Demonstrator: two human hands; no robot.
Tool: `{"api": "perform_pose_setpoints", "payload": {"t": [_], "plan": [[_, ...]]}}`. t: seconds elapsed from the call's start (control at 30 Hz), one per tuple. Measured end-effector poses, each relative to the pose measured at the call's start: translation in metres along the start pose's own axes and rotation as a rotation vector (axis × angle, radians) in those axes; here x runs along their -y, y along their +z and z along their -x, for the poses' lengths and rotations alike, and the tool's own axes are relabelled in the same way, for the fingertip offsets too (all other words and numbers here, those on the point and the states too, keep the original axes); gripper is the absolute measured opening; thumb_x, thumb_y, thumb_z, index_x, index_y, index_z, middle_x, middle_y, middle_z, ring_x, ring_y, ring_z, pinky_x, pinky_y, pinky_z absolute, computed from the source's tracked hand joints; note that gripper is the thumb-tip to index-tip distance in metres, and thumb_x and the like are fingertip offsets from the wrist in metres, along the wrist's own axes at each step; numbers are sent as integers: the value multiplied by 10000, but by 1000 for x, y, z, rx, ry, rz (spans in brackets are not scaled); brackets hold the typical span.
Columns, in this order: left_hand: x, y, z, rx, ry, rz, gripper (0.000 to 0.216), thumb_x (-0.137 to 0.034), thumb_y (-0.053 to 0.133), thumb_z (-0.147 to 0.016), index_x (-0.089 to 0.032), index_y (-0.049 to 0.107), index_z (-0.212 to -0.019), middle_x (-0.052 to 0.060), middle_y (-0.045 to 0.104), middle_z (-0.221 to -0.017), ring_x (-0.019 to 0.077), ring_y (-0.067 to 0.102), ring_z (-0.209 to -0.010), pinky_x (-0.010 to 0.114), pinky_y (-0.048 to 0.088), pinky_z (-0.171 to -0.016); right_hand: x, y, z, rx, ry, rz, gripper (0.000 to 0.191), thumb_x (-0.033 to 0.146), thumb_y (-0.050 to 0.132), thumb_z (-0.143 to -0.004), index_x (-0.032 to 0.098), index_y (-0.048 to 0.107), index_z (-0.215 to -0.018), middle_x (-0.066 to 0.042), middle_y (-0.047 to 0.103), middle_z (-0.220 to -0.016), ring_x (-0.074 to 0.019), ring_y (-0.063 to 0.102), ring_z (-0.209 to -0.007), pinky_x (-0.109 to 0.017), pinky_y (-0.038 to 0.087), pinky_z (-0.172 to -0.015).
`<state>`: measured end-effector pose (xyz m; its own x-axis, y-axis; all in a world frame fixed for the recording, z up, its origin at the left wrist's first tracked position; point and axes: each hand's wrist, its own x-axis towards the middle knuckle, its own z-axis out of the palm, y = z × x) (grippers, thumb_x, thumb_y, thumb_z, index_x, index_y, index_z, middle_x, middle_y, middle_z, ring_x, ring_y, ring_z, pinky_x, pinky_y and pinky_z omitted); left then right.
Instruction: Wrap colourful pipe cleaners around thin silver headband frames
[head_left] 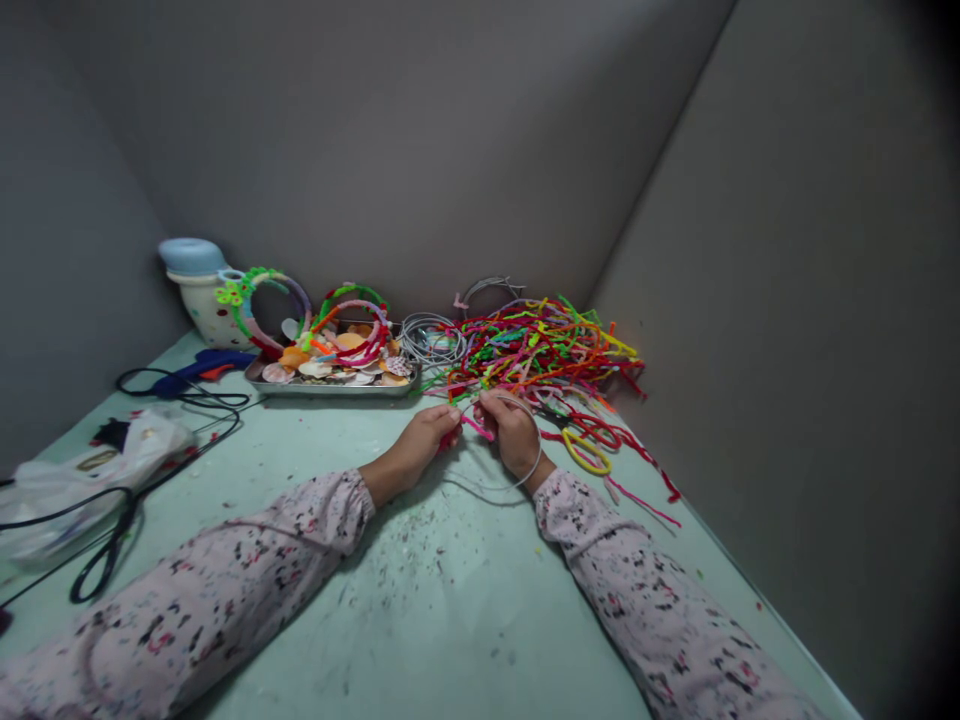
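Observation:
Both my hands are close together over the middle of the table. My left hand [420, 442] pinches a bright pink pipe cleaner [478, 429], whose short end shows between the hands. My right hand [514, 436] has its thumb and fingers closed on a thin grey wire hoop [539, 452] near the pink piece. The hoop curves round the right wrist and back below the hands. How the pink piece meets the wire is hidden by my fingers. Just behind the hands lies a tangled heap of colourful pipe cleaners [540, 345].
A metal tray [337, 388] of shells carries wrapped hoops, beside a coil of grey wire [431, 340]. Yellow-handled scissors [587, 453] lie right of my hands. At the left are a blue-lidded bottle [210, 300], a blue tool [206, 368], black cable [135, 500] and a plastic bag [90, 490].

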<state>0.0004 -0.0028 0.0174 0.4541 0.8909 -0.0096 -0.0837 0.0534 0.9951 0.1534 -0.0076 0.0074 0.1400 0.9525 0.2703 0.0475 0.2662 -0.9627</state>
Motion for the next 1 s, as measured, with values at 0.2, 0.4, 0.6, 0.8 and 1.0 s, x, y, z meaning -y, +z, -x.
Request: {"api": "perform_pose_setpoints", "payload": {"t": [0.2, 0.4, 0.6, 0.8, 1.0], "plan": [[5, -2, -2, 27, 14, 36, 244, -358, 562, -781, -163, 511, -643, -17, 471, -571, 91, 376, -509, 245, 263, -501, -2, 0, -1, 18, -5, -66, 293, 457, 583, -815, 197, 605, -682, 20, 553, -595, -100, 406, -431, -259, 305, -407], [10, -4, -4, 38, 15, 48, 250, -350, 552, -789, -154, 511, -640, -19, 472, -572, 86, 375, -516, 238, 259, -512, -2, -1, -1, 27, 28, -26, 289, 462, 570, -819, 202, 613, -699, 27, 556, -584, -97, 402, -418, -261, 307, -415], [10, -3, -4, 35, 18, 78, 231, -339, 560, -784, -156, 516, -651, -18, 475, -574, 90, 386, -525, 236, 268, -518, -1, 0, -1, 29, 28, -54, 265, 438, 572, -820, 200, 616, -711, 22, 573, -616, -94, 407, -422, -261, 295, -413], [7, -3, -3, 5, 5, 72, 240, -362, 590, -773, -154, 539, -665, -15, 503, -571, 82, 390, -503, 232, 265, -496, -1, 1, -2, 8, 0, -72, 282, 421, 573, -825, 192, 578, -660, 28, 539, -593, -87, 397, -433, -247, 307, -423], [9, -3, -5, -18, 7, 161, 208, -340, 582, -786, -146, 564, -712, -8, 537, -630, 83, 466, -535, 220, 321, -504, -4, 2, -3, -32, 26, -99, 283, 434, 589, -813, 189, 574, -670, 35, 534, -581, -86, 400, -436, -235, 299, -403]]}}
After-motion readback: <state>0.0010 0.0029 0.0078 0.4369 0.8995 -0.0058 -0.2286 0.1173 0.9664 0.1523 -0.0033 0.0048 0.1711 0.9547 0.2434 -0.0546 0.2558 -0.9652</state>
